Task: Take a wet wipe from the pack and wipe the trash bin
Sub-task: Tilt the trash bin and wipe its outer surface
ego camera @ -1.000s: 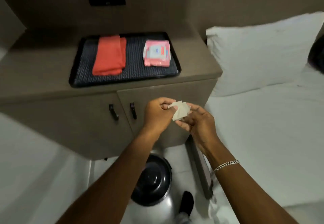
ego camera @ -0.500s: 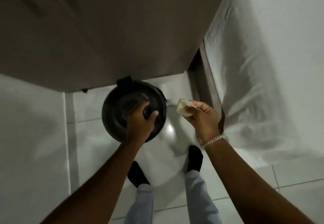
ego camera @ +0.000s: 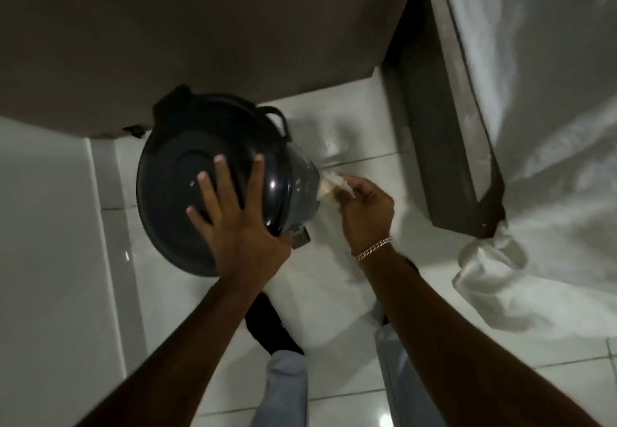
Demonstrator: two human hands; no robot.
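A round trash bin [ego camera: 187, 146] with a glossy black lid and a shiny metal side stands on the white floor tiles, partly under a cabinet. My left hand [ego camera: 233, 213] lies flat on the lid with its fingers spread. My right hand [ego camera: 364, 209] pinches a crumpled white wet wipe [ego camera: 329, 186] and presses it against the bin's right side. The wipe pack is out of view.
A brown cabinet [ego camera: 200, 26] overhangs the bin from above. A bed with a white sheet [ego camera: 551, 126] and a dark frame [ego camera: 444, 146] stands to the right. A white wall panel [ego camera: 43, 259] lies to the left. My legs and dark shoes [ego camera: 270, 329] are below.
The view tipped from the cabinet top down to the floor. My left hand went onto the bin lid and spread flat. My right hand carried the wipe to the bin's side.
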